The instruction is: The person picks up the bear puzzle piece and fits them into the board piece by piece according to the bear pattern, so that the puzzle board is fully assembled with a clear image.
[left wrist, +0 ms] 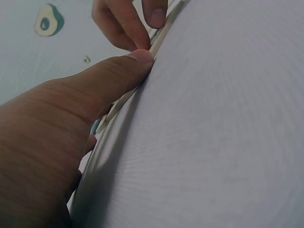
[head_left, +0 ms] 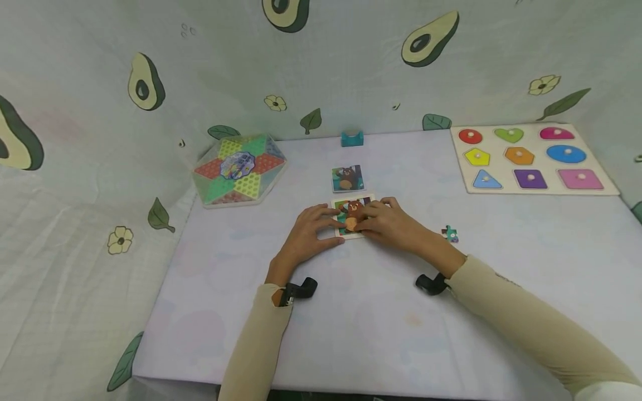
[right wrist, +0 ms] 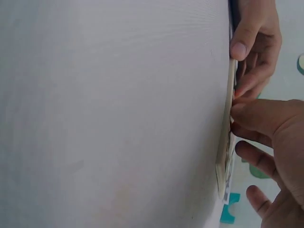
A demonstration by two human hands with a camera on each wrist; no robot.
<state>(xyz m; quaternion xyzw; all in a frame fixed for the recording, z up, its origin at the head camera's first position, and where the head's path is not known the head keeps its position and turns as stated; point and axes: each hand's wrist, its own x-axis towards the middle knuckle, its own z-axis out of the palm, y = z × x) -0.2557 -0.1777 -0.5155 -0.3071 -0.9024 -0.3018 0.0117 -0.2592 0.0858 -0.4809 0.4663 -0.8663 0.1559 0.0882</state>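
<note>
A small bear jigsaw puzzle [head_left: 353, 214] in a pale frame lies on the white-covered table between the two hands. My left hand [head_left: 309, 231] holds its left side, with the thumb at the near edge and fingers over the top. From the right, my right hand [head_left: 388, 225] has its thumb and index fingertips together on the near right part of the puzzle, while its other fingers spread over the far right corner. Those fingers hide the puzzle's right side. In the right wrist view, the puzzle's thin edge [right wrist: 222, 164] shows under the fingertips.
A bear picture card [head_left: 348, 179] lies just beyond the puzzle, and a teal stand [head_left: 352, 139] is behind it. One loose jigsaw piece [head_left: 450, 234] lies by the right forearm. A hexagonal star game board [head_left: 239, 170] is back left; a shape peg board [head_left: 534, 161] is back right.
</note>
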